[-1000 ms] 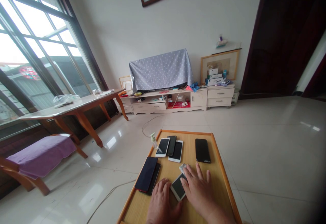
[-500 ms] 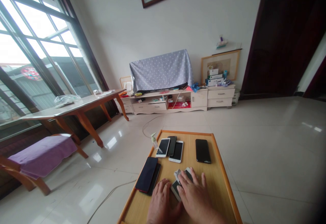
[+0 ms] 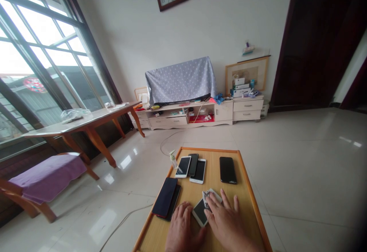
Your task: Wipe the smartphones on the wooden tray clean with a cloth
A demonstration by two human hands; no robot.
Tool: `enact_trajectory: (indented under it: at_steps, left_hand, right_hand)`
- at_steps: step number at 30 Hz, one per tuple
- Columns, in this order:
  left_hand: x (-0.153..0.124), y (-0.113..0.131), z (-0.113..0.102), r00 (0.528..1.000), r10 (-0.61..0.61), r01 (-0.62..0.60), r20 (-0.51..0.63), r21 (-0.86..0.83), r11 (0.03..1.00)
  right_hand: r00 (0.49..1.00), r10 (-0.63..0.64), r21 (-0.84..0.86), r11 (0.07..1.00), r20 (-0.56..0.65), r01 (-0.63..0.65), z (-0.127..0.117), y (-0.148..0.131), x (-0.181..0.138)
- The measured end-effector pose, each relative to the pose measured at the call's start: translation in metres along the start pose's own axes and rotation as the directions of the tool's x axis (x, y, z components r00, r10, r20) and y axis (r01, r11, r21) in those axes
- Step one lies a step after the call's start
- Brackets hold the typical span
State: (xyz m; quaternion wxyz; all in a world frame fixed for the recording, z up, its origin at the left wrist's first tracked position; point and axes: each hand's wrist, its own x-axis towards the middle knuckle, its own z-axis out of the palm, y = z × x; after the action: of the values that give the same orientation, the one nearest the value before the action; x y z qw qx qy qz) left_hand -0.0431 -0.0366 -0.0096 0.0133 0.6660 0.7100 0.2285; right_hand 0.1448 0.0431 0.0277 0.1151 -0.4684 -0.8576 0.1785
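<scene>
A white-framed smartphone [image 3: 200, 212] lies at a slant on the wooden tabletop between my hands. My left hand [image 3: 181, 225] rests at its near left side, fingers and thumb curved around its lower corner. Under the fingertips of my right hand [image 3: 225, 215] a crumpled white wiping cloth [image 3: 205, 197] is pressed onto the screen; the outer fingers are spread. My right fingers hide part of the phone's upper end. To the left, a dark phone with a red edge [image 3: 165, 196] overlaps another black phone [image 3: 174, 205].
Further back on the small table [image 3: 213, 153] are a white phone [image 3: 183, 167], a narrow black phone [image 3: 194, 165] and a second white phone [image 3: 198, 172], overlapping. A black phone [image 3: 228, 170] lies at right. A pump bottle [image 3: 173, 159] stands at the left edge.
My right hand has slid the cloth a little to the right across the phone, uncovering more of its lower screen. My left hand stays in place.
</scene>
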Motion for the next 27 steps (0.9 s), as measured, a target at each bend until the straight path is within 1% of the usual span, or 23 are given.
enact_trajectory:
  at_steps: [1,3,5,8,10,12,14,16,18,19,21,23,25,27]
  left_hand:
    - [0.0,0.001,0.0,1.0,0.0,0.0,-0.01,0.003,1.0]
    - [0.0,0.0,0.0,1.0,0.002,-0.002,-0.018,0.008,1.0]
    - [0.001,-0.004,0.0,1.0,0.008,-0.008,0.008,0.012,1.0]
    - [0.002,-0.008,0.001,0.997,-0.009,0.006,0.081,0.032,0.999]
    - [0.003,-0.008,0.0,0.994,-0.032,0.027,0.105,0.046,0.999]
    - [0.003,-0.005,-0.001,0.995,-0.035,0.031,0.094,0.043,0.999]
    - [0.002,0.0,-0.002,0.998,-0.02,0.019,0.058,0.027,0.999]
    - [0.001,0.003,-0.002,1.0,-0.01,0.009,0.023,0.018,1.0]
    - [0.001,0.003,-0.002,1.0,-0.009,0.009,0.006,0.019,1.0]
    - [0.001,0.002,-0.002,1.0,-0.01,0.01,0.006,0.019,1.0]
    - [0.001,-0.001,0.0,1.0,-0.008,0.007,0.017,0.018,1.0]
    - [0.002,-0.005,0.001,0.999,-0.002,0.001,0.046,0.018,1.0]
    - [0.002,-0.007,0.002,0.997,-0.005,0.004,0.079,0.02,1.0]
    - [0.002,-0.007,0.001,0.996,-0.011,0.01,0.087,0.016,1.0]
  right_hand:
    - [1.0,0.021,-0.012,1.0,-0.012,-0.021,0.001,0.002,0.001]
    - [1.0,0.008,-0.005,1.0,-0.005,-0.008,0.002,0.001,-0.001]
    - [0.997,-0.06,0.044,0.997,0.053,0.058,0.004,-0.008,-0.007]
    - [0.966,-0.185,0.153,0.976,0.18,0.158,0.005,-0.024,-0.018]
    - [0.952,-0.221,0.188,0.965,0.211,0.182,0.002,-0.027,-0.022]
    - [0.967,-0.189,0.162,0.973,0.169,0.162,-0.002,-0.022,-0.02]
    - [0.991,-0.107,0.095,0.991,0.083,0.099,-0.006,-0.01,-0.015]
    - [1.0,-0.027,0.031,0.999,0.008,0.026,-0.007,0.003,-0.009]
    - [0.999,0.017,-0.002,1.0,-0.028,-0.017,-0.007,0.01,-0.006]
    - [0.999,0.019,-0.004,1.0,-0.027,-0.019,-0.007,0.01,-0.006]
    - [1.0,-0.016,0.024,1.0,0.017,0.015,-0.006,0.002,-0.01]
    - [0.991,-0.075,0.087,0.994,0.112,0.066,-0.006,-0.011,-0.017]
    - [0.971,-0.126,0.147,0.984,0.203,0.097,-0.008,-0.021,-0.024]
    - [0.966,-0.134,0.161,0.982,0.222,0.099,-0.01,-0.022,-0.028]
